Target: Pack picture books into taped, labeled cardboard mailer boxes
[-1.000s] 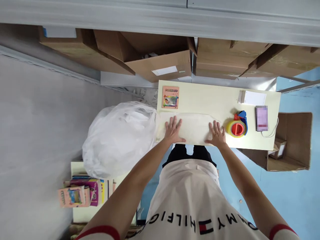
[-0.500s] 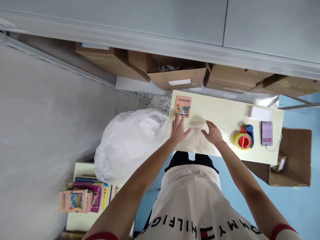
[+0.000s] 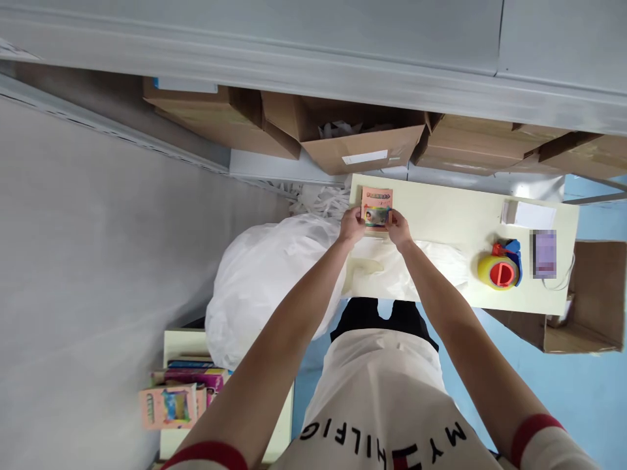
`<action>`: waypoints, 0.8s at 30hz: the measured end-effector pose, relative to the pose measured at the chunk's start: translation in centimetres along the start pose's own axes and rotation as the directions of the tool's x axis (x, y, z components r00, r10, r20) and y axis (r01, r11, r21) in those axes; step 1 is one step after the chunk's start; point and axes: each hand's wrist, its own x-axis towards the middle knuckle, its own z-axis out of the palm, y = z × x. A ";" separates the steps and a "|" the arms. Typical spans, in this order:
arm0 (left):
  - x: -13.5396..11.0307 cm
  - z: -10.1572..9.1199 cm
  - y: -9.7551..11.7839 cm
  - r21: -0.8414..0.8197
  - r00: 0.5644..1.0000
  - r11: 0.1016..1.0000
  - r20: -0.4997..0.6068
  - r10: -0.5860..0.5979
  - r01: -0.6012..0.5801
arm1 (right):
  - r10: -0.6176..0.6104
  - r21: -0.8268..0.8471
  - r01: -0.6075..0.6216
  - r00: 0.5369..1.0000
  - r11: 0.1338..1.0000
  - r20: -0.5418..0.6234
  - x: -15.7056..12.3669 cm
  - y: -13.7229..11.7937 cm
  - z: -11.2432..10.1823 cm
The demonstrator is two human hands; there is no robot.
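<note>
glossy printed card on the small pink booklet (image 3: 377, 207), smooth matt cream laminate on the table (image 3: 441, 215), thin crinkled translucent plastic in the flat bag (image 3: 416, 271) and the big white sack (image 3: 264, 287), shiny plastic on the tape dispenser (image 3: 499, 269), rough brown cardboard on the boxes (image 3: 353, 140).

Tape dispenser (image 3: 499, 271) and paper pad (image 3: 529, 215) on table (image 3: 441, 209); open cardboard boxes (image 3: 353, 140) behind; bulging white sack (image 3: 267, 287) left.
</note>
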 end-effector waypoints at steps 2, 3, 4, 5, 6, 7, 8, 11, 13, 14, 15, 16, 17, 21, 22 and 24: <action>0.0 0.0 1.0 0.016 1.000 0.999 0.005 0.028 -0.028 | -0.046 0.064 0.048 0.998 0.997 -0.035 -0.4 -0.6 -0.7; -0.2 0.0 1.7 0.026 0.999 0.999 0.009 0.034 -0.034 | -0.071 0.096 0.076 0.996 0.993 -0.049 -0.8 -1.1 -1.2; -0.4 0.1 2.4 0.019 0.999 0.999 0.014 0.045 -0.045 | -0.087 0.129 0.095 0.994 0.987 -0.065 -1.2 -1.5 -1.9; -0.9 0.1 3.1 0.009 0.998 0.998 0.023 0.058 -0.058 | -0.096 0.162 0.109 0.992 0.981 -0.086 -1.7 -1.9 -2.7; -1.5 0.3 3.8 -0.001 0.997 0.997 0.035 0.072 -0.072 | -0.098 0.189 0.117 0.989 0.975 -0.108 -2.3 -2.3 -3.7; -2.3 0.5 4.4 -0.011 0.995 0.996 0.052 0.085 -0.085 | -0.096 0.209 0.122 0.987 0.970 -0.130 -3.0 -2.5 -4.8; -3.3 0.8 4.9 -0.022 0.993 0.995 0.069 0.099 -0.097 | -0.092 0.221 0.123 0.985 0.968 -0.145 -3.9 -2.7 -6.0; -7.5 2.7 5.6 -0.045 0.987 0.992 0.108 0.123 -0.119 | -0.091 0.195 0.119 0.984 0.974 -0.151 -7.0 -1.8 -10.0; -10.8 4.7 5.2 -0.034 0.985 0.994 0.134 0.111 -0.107 | -0.081 0.130 0.103 0.983 0.986 -0.165 -9.5 -0.3 -12.6; -12.5 6.0 4.9 -0.021 0.984 0.995 0.150 0.096 -0.094 | -0.071 0.094 0.089 0.981 0.992 -0.179 -10.8 0.7 -13.9; -14.2 7.3 4.5 0.002 0.981 0.997 0.174 0.080 -0.082 | -0.055 0.065 0.069 0.980 0.996 -0.194 -12.1 1.8 -15.0; -15.7 8.6 4.1 0.028 0.978 0.997 0.200 0.062 -0.069 | -0.030 0.052 0.042 0.977 0.998 -0.210 -13.3 3.0 -16.1; -17.0 9.9 3.7 0.051 0.973 0.997 0.225 0.045 -0.057 | -0.001 0.045 0.011 0.975 0.999 -0.222 -14.3 4.2 -17.1; -20.1 14.4 2.8 0.146 0.961 0.989 0.276 -0.007 -0.035 | 0.096 -0.011 -0.103 0.958 0.995 -0.269 -16.6 8.0 -20.2; -20.3 15.3 2.8 0.168 0.959 0.985 0.282 -0.009 -0.040 | 0.107 -0.026 -0.118 0.955 0.993 -0.278 -16.7 8.6 -20.7; -20.5 16.6 3.0 0.212 0.956 0.976 0.294 -0.007 -0.058 | 0.118 -0.041 -0.135 0.951 0.990 -0.286 -16.7 9.6 -21.6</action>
